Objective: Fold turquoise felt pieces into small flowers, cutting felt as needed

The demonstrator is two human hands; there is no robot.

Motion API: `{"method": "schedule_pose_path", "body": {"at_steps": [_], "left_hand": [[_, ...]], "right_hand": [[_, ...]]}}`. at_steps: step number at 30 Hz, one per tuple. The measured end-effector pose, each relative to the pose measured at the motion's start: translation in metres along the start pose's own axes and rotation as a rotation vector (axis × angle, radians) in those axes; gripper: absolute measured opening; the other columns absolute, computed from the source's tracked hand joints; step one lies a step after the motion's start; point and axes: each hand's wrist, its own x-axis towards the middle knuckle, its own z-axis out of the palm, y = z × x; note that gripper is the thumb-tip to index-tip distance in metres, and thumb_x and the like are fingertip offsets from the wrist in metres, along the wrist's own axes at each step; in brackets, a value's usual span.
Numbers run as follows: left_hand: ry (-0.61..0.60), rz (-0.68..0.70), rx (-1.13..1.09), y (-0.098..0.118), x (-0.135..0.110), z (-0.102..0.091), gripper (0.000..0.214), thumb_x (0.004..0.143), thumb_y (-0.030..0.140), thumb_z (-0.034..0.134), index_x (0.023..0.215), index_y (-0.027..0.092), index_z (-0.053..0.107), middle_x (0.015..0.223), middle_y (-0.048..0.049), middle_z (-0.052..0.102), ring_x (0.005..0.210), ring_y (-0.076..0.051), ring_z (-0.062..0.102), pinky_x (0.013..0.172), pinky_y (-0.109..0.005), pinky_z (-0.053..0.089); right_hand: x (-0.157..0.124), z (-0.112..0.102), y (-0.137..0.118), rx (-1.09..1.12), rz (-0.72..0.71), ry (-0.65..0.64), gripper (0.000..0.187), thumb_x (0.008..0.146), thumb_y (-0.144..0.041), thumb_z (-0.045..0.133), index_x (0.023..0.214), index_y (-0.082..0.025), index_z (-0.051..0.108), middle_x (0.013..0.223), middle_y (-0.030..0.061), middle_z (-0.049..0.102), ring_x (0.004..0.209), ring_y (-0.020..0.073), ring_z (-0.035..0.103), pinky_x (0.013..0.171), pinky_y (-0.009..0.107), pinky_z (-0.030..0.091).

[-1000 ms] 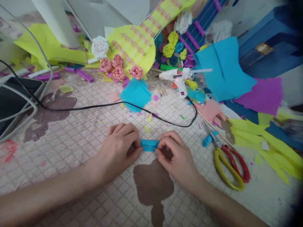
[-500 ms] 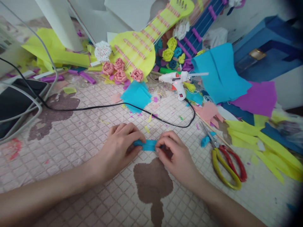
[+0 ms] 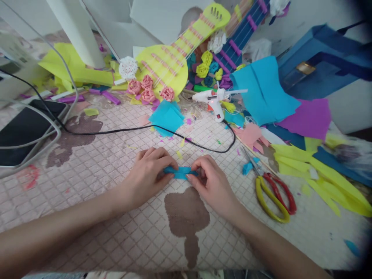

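My left hand (image 3: 147,176) and my right hand (image 3: 213,182) pinch the two ends of a small folded strip of blue felt (image 3: 179,171), held low over the pink quilted mat (image 3: 101,162). Both hands have their fingers curled closed on the strip. The strip's ends are hidden under my fingertips.
Scissors with a yellow and a red handle (image 3: 271,190) lie to the right. A white glue gun (image 3: 215,99) stands behind, its black cord (image 3: 130,130) crossing the mat. A blue felt square (image 3: 167,117), a yellow paper guitar (image 3: 171,64), paper roses (image 3: 148,89) and coloured felt sheets (image 3: 263,91) crowd the back. A dark tablet (image 3: 26,128) lies left.
My hands have stayed on the blue strip, closing in on it so that less of it shows. The view has tilted a little, shifting everything slightly up and left.
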Motion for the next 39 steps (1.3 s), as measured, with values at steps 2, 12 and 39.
{"method": "schedule_pose_path", "body": {"at_steps": [2, 12, 39], "left_hand": [[-0.003, -0.008, -0.001, 0.0, 0.0, -0.001, 0.017, 0.082, 0.015, 0.055, 0.092, 0.024, 0.063, 0.094, -0.0015, 0.058, 0.093, -0.021, 0.051, 0.083, -0.039, 0.033], [0.023, -0.123, 0.116, 0.017, 0.011, 0.001, 0.02, 0.08, 0.039, 0.063, 0.081, 0.018, 0.061, 0.088, -0.0039, 0.06, 0.092, -0.026, 0.053, 0.079, -0.042, 0.034], [0.085, 0.008, 0.047, 0.01, -0.005, 0.002, 0.009, 0.081, 0.023, 0.062, 0.089, 0.022, 0.064, 0.095, -0.0028, 0.062, 0.094, -0.023, 0.053, 0.085, -0.042, 0.032]], "right_hand": [[0.001, 0.002, 0.0, -0.052, 0.013, 0.015, 0.011, 0.084, -0.019, 0.057, 0.087, -0.02, 0.046, 0.088, 0.0026, 0.052, 0.076, 0.0163, 0.052, 0.064, 0.029, 0.042], [0.0, 0.009, 0.002, -0.124, -0.036, 0.048, 0.009, 0.083, -0.018, 0.055, 0.087, -0.021, 0.048, 0.088, 0.0024, 0.053, 0.077, 0.0168, 0.054, 0.065, 0.029, 0.044], [-0.001, -0.003, 0.011, -0.141, -0.429, -0.011, 0.019, 0.093, -0.016, 0.043, 0.09, -0.019, 0.061, 0.092, 0.0077, 0.063, 0.091, 0.0195, 0.054, 0.083, 0.036, 0.048]]}}
